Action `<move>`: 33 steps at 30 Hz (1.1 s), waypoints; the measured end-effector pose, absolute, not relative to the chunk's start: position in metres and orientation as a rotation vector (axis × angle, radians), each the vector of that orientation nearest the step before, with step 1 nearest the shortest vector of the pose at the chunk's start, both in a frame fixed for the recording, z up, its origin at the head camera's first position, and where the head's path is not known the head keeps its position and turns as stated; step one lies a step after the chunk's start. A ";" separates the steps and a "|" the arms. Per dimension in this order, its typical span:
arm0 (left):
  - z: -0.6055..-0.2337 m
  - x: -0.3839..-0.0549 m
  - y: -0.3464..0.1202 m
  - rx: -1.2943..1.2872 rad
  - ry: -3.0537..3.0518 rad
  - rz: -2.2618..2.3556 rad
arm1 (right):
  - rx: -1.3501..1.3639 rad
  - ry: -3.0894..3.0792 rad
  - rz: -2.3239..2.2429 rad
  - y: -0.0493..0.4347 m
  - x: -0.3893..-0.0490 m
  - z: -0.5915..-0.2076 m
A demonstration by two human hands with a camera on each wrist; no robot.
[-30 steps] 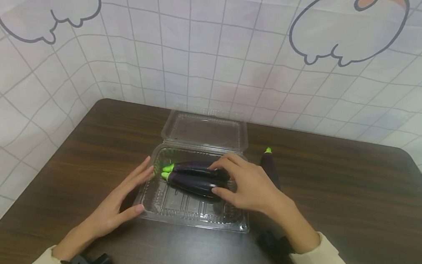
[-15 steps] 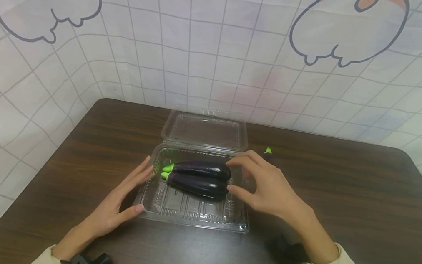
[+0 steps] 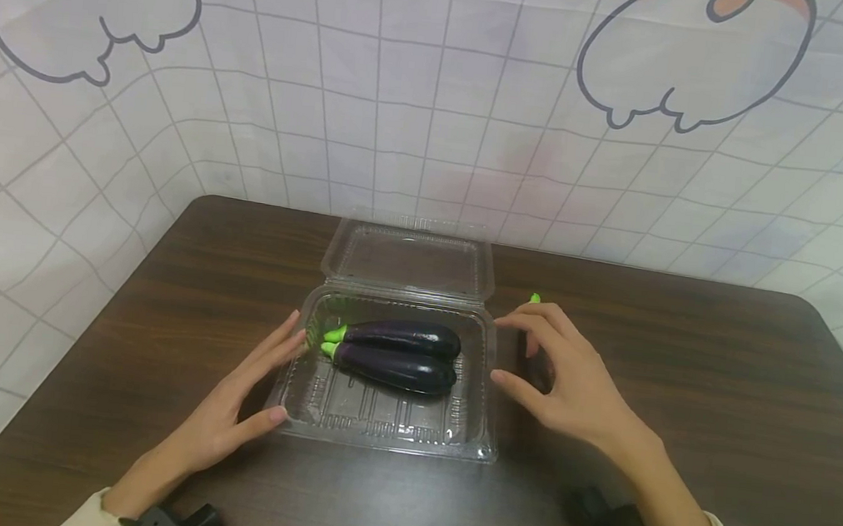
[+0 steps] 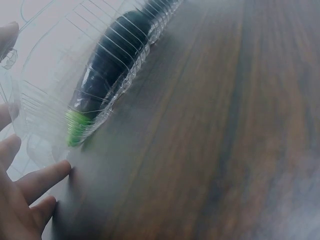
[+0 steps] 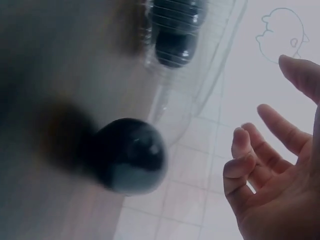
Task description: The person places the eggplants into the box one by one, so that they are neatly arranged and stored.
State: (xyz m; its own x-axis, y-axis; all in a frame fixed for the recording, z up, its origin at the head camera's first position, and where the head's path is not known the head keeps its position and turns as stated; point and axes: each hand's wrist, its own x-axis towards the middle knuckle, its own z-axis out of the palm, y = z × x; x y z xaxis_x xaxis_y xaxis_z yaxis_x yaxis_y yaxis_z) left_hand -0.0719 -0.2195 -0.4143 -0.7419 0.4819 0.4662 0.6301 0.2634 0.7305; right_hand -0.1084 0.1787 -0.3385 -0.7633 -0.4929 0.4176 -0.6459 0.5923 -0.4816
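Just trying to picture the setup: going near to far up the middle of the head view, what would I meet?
Dark wood-grain tabletop → front rim of the clear plastic container → nearer eggplant → farther eggplant → open hinged lid → grid-patterned backdrop.

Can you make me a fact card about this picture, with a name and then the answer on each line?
Box: clear plastic, on the dark wooden table
Lid: open, folded away from the person
Inside: two eggplants, side by side, green tips toward the left hand
Outside: third eggplant, right of the box
Left hand: fingers straight, at the box's left edge
Right hand: holding nothing, near the third eggplant
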 end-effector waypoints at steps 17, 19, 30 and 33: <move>-0.415 -0.072 -0.220 -1.060 -2.371 -1.491 | 0.711 -2.638 1.067 0.202 -0.102 -0.364; -0.415 -0.072 -0.220 -1.060 -2.371 -1.488 | 0.674 -2.656 1.081 0.203 -0.102 -0.366; -0.415 -0.072 -0.220 -1.057 -2.373 -1.490 | 0.433 -2.773 1.208 0.207 -0.102 -0.376; -0.416 -0.072 -0.220 -1.052 -2.379 -1.487 | 0.391 -2.822 1.232 0.209 -0.103 -0.381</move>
State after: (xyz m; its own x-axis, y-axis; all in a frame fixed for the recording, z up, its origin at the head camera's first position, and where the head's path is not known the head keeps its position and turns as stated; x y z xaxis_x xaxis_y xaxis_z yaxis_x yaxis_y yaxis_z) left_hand -0.0720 -0.2205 -0.4155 -0.7441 0.4828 0.4617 0.6266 0.2648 0.7330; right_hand -0.1028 0.2090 -0.3807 -0.9676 -0.2140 0.1339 -0.2437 0.6535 -0.7167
